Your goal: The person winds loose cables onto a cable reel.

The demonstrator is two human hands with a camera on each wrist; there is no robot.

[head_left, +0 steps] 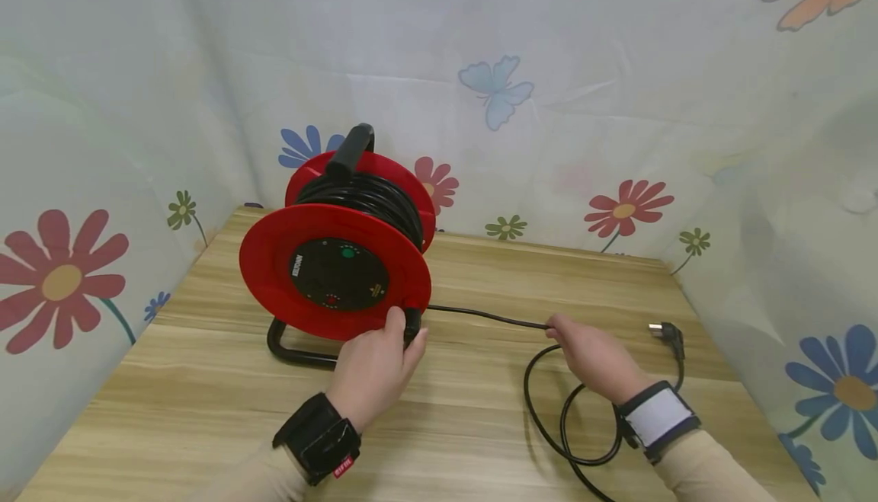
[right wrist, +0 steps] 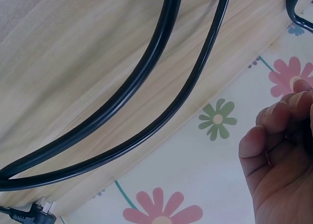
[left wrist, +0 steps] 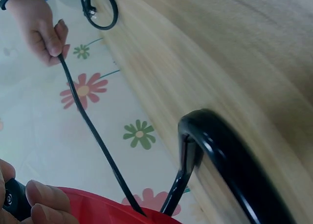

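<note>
A red cable reel [head_left: 267,258] wound with black cable [head_left: 373,201] stands on the left part of the table. At its lower right rim, my left hand [head_left: 370,372] grips the black crank knob [head_left: 412,324]; the left wrist view shows fingers [left wrist: 49,197] curled about that knob. A single strand of cable [head_left: 487,314] runs from the reel to my right hand [head_left: 597,357], which pinches it above the table. In the right wrist view, the fingers [right wrist: 276,116] are curled, with the gripped cable mostly hidden.
Loose cable loops [head_left: 569,452] lie below the right hand, and the plug [head_left: 667,332] rests near the table's right side. Black tubing forms the reel's foot [head_left: 298,355], with a carrying handle [head_left: 351,151] on top. A flowered cloth [head_left: 569,144] surrounds the wooden table [head_left: 480,410].
</note>
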